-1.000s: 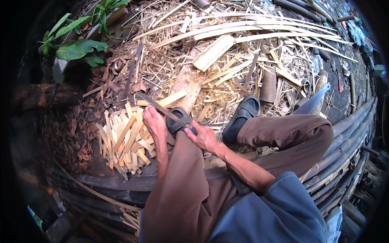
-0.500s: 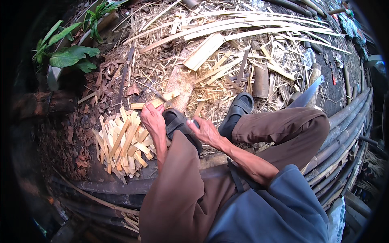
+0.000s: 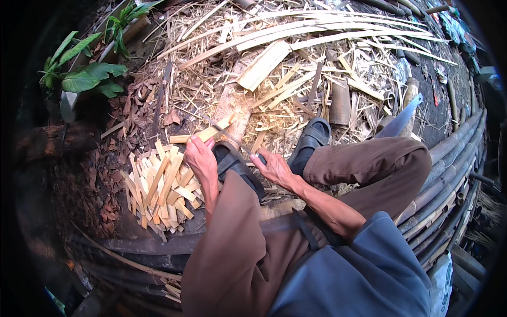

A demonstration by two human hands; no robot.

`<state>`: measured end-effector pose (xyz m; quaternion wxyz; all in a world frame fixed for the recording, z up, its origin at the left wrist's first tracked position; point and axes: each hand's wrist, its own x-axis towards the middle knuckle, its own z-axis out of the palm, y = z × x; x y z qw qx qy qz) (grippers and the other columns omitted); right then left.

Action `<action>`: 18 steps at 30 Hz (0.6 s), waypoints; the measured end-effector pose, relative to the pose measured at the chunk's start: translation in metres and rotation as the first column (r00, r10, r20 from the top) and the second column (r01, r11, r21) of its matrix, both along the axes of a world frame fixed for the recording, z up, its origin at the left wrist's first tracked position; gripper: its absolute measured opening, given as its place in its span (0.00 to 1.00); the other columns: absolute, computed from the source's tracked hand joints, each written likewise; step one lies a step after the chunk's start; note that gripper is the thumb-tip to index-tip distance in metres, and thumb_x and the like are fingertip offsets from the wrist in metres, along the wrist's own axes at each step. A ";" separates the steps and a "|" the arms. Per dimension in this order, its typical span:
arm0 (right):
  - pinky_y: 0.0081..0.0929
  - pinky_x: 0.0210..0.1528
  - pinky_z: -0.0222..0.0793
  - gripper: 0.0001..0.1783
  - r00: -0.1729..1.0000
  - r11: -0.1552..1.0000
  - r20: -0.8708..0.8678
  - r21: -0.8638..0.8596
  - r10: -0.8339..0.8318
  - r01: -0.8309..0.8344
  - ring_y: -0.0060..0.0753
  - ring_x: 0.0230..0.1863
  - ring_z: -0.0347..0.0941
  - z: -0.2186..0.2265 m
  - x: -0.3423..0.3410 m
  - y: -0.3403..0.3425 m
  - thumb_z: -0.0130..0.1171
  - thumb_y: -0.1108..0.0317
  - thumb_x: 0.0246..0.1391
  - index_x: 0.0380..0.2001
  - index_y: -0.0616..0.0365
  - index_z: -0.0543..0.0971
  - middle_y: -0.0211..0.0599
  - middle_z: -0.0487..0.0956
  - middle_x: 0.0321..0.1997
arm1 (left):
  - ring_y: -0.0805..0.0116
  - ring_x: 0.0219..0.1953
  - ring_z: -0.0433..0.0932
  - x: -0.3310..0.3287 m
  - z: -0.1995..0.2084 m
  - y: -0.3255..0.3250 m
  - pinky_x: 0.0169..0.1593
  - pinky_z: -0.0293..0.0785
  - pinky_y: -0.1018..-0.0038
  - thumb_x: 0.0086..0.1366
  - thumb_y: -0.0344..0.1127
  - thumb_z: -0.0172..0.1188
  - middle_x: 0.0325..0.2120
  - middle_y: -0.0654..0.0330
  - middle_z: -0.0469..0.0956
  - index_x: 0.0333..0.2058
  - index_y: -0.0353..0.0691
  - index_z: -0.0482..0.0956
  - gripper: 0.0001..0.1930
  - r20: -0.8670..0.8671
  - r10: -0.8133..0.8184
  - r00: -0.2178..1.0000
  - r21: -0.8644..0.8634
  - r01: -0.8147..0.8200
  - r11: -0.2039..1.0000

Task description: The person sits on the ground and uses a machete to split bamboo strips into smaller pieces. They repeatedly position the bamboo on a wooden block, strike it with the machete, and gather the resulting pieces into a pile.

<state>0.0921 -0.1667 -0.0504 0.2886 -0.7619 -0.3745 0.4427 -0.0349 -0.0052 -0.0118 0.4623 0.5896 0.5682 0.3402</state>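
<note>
My left hand [image 3: 202,159] grips the near end of a short pale bamboo strip [image 3: 225,123], its fingers closed around it beside my left sandal [image 3: 232,162]. The strip's far end lies on a worn wooden block [image 3: 242,122]. My right hand [image 3: 275,170] is closed on the dark handle of a knife [image 3: 232,140]. Its thin blade reaches left over my sandal and lies against the strip. Just left of my left wrist is a heap of short split bamboo pieces [image 3: 162,185].
Long bamboo slats [image 3: 317,26] and a thick split piece [image 3: 264,66] lie ahead among shavings. To the right, a handsaw [image 3: 401,120] leans near my knee, with a short bamboo tube [image 3: 339,104] nearby. Bamboo poles [image 3: 446,171] edge the right; a leafy plant [image 3: 92,76] stands far left.
My right hand has shifted slightly to the right with the knife, and more of the blade shows now. My left hand and the strip stay nearly in place.
</note>
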 end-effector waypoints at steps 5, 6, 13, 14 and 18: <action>0.56 0.38 0.70 0.26 0.991 0.990 -0.017 -0.065 -0.130 0.128 0.70 0.34 0.77 -0.043 -0.001 -0.013 0.49 0.45 0.66 0.39 0.62 0.75 0.64 0.78 0.26 | 0.51 0.35 0.86 -0.001 -0.007 -0.001 0.39 0.87 0.67 0.77 0.38 0.39 0.32 0.36 0.81 0.41 0.15 0.71 0.24 -0.007 0.010 1.000 0.005 -0.010 1.000; 0.56 0.38 0.69 0.27 0.995 0.994 -0.005 -0.052 -0.100 0.099 0.70 0.35 0.77 -0.045 -0.003 -0.015 0.49 0.45 0.66 0.39 0.62 0.75 0.64 0.78 0.26 | 0.51 0.35 0.86 -0.004 -0.010 0.002 0.39 0.87 0.67 0.77 0.38 0.39 0.32 0.35 0.81 0.41 0.15 0.71 0.24 -0.009 0.007 1.000 0.011 -0.007 1.000; 0.44 0.40 0.69 0.31 0.970 0.979 -0.148 -0.105 -0.192 0.177 0.51 0.33 0.75 -0.051 0.005 -0.025 0.46 0.41 0.66 0.39 0.64 0.76 0.53 0.77 0.27 | 0.45 0.40 0.84 -0.023 -0.018 0.014 0.46 0.85 0.62 0.77 0.42 0.42 0.42 0.36 0.75 0.51 0.18 0.65 0.24 0.122 0.105 0.987 -0.146 -0.087 0.985; 0.43 0.41 0.68 0.31 0.967 0.973 -0.157 -0.143 -0.203 0.181 0.48 0.34 0.74 -0.053 0.013 -0.028 0.45 0.41 0.66 0.37 0.64 0.77 0.50 0.76 0.27 | 0.47 0.39 0.84 -0.025 -0.026 0.014 0.44 0.85 0.64 0.77 0.41 0.42 0.39 0.38 0.77 0.51 0.20 0.66 0.22 0.162 0.123 0.979 -0.154 -0.098 0.983; 0.32 0.31 0.62 0.29 0.946 0.975 -0.241 -0.101 -0.219 0.200 0.28 0.26 0.64 -0.075 0.010 -0.029 0.45 0.43 0.69 0.33 0.62 0.75 0.31 0.68 0.21 | 0.59 0.35 0.84 -0.040 -0.014 0.006 0.39 0.83 0.70 0.76 0.39 0.48 0.34 0.47 0.81 0.51 0.30 0.70 0.16 0.314 0.152 0.937 -0.196 -0.093 0.976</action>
